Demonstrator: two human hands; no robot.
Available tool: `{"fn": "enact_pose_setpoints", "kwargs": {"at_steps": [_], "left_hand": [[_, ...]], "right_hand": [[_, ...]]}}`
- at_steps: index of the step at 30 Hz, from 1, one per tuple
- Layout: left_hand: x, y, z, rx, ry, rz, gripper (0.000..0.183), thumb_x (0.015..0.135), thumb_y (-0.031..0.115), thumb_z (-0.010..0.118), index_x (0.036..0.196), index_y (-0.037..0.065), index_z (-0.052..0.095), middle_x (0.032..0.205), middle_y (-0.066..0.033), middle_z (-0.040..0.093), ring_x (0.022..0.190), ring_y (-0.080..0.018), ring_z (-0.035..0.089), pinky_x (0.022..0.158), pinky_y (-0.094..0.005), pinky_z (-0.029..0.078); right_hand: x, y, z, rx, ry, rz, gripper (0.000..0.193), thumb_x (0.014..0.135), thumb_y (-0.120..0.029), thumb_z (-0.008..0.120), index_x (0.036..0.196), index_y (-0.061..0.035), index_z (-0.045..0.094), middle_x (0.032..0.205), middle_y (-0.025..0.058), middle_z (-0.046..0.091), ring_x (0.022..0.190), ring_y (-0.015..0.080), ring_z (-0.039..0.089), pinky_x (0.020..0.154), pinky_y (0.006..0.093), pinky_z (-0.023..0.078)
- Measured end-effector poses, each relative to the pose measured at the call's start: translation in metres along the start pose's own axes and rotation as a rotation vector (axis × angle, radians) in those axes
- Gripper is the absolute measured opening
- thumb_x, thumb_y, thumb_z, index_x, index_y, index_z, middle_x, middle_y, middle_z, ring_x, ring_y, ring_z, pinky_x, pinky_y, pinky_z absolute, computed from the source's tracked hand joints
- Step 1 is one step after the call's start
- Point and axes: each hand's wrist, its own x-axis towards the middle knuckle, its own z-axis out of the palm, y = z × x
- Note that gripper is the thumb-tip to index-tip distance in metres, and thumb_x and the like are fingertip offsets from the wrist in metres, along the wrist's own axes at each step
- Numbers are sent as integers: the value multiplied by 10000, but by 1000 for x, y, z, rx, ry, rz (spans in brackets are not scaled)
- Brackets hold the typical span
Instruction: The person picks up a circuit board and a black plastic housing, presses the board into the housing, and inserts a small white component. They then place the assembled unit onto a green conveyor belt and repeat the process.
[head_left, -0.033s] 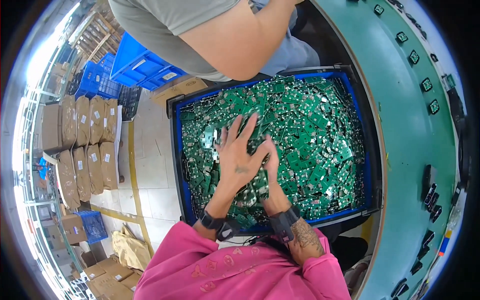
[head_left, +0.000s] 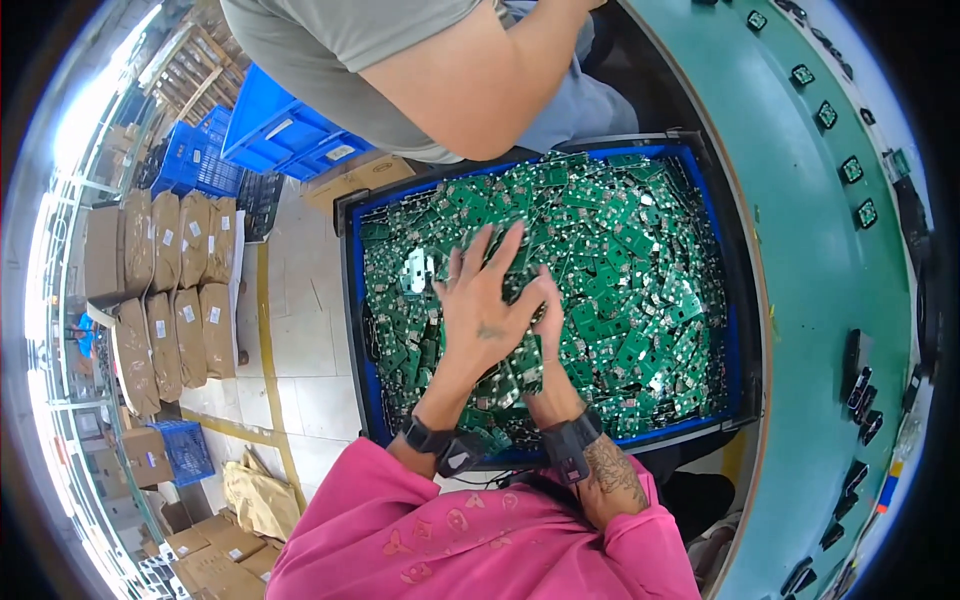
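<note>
My left hand (head_left: 480,315), back upward, is over a heap of small green circuit boards (head_left: 625,280), its fingers spread and its thumb reaching my right hand. My right hand (head_left: 548,318) is turned on edge against it, with most of its fingers hidden behind the left. Several green circuit boards (head_left: 518,372) show just below the left palm, beside the right wrist; they look gripped by the right hand, though the grip itself is covered. The heap fills a blue-lined bin (head_left: 735,345) with a dark rim.
A green workbench (head_left: 800,260) runs along the right, with small square boards (head_left: 851,170) and black parts (head_left: 858,385) on it. Another person (head_left: 450,85) sits beyond the bin. Blue crates (head_left: 285,130) and brown wrapped packages (head_left: 190,240) stand to the left.
Both hands have shifted very slightly to the right. The circuit boards by the right wrist have moved a little with them and look less blurred.
</note>
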Motion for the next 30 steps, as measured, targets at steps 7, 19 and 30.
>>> {"fn": "enact_pose_setpoints", "kwargs": {"at_steps": [7,19,30], "left_hand": [[16,91,3,210,-14,134,693,838,460,645,1482,265,477,1541,-176,398,1354,-588,346,1023,-809,235],[-59,311,54,263,-31,841,646,824,401,681,1436,245,544,1491,-152,471,1323,-499,415,1075,-652,298],[-320,464,223,-90,-746,1492,636,856,459,621,1457,286,509,1509,-196,446,1337,-530,418,1064,-752,247]], "right_hand": [[-1,-62,1,114,110,-157,353,1050,-310,491,1319,-87,537,923,-59,489,872,66,509,798,284,472],[-142,-256,-6,651,196,-644,513,1071,-323,447,1474,-6,439,1230,58,621,1082,178,594,978,311,460],[-431,-340,-224,521,553,-1435,489,1074,-310,415,1431,16,485,1258,106,625,1142,218,599,1005,331,457]]}}
